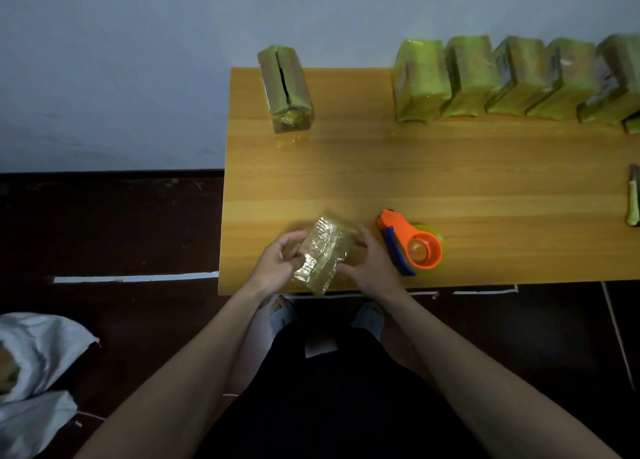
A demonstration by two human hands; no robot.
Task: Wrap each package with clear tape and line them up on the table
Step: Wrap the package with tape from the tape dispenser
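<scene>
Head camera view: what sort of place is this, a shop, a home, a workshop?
Probably a small packing station in a plain room. A wooden table stands against a bare wall, a row of taped green packages lines its far edge, and an orange tape dispenser lies beside the package that both hands hold.

The table is smooth wood-grain laminate with a soft sheen. The package being held has crinkly, glossy clear film over it (lots of wrinkles catching light). The tape dispenser looks like smooth orange and blue plastic. The row of packages shines like plastic wrap.
</scene>
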